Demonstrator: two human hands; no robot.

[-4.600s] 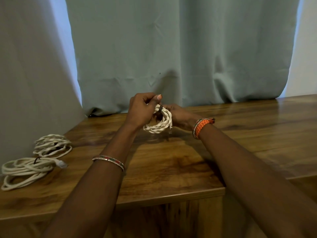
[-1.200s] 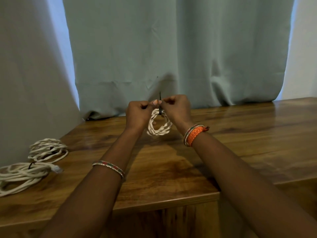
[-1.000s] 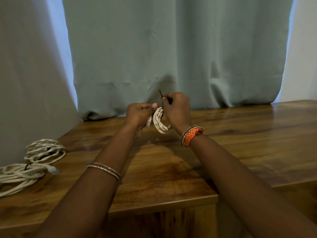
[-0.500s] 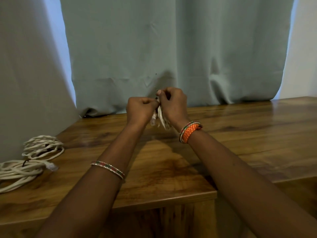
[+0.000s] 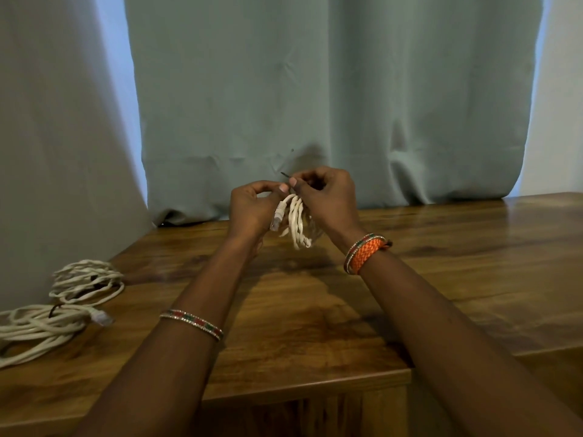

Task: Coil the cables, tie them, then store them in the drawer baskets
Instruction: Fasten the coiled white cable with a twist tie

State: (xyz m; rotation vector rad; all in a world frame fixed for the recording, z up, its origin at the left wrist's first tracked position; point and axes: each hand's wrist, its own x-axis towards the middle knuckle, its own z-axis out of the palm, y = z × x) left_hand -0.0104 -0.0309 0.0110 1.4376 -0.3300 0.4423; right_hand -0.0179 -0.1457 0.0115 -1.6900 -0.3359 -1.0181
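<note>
Above the wooden table (image 5: 315, 316) I hold a small white coiled cable (image 5: 298, 222) between both hands. My left hand (image 5: 250, 209) grips the top of the coil, and a clear plug (image 5: 277, 216) hangs beside its palm. My right hand (image 5: 325, 200) pinches a thin dark tie (image 5: 285, 175) whose end sticks out to the upper left of the fingers. The coil hangs edge-on below the hands. Where the tie wraps the coil is hidden by my fingers.
Two more white cable coils lie at the table's left edge, a smaller one (image 5: 85, 280) behind a larger one (image 5: 41, 326), each with a dark tie. A grey-green curtain (image 5: 315, 105) hangs behind the table. The table's front edge runs below my forearms.
The coil has turned from facing me to edge-on. My hands stay together on top of it, and the tie's free end now tilts up and left instead of standing upright.
</note>
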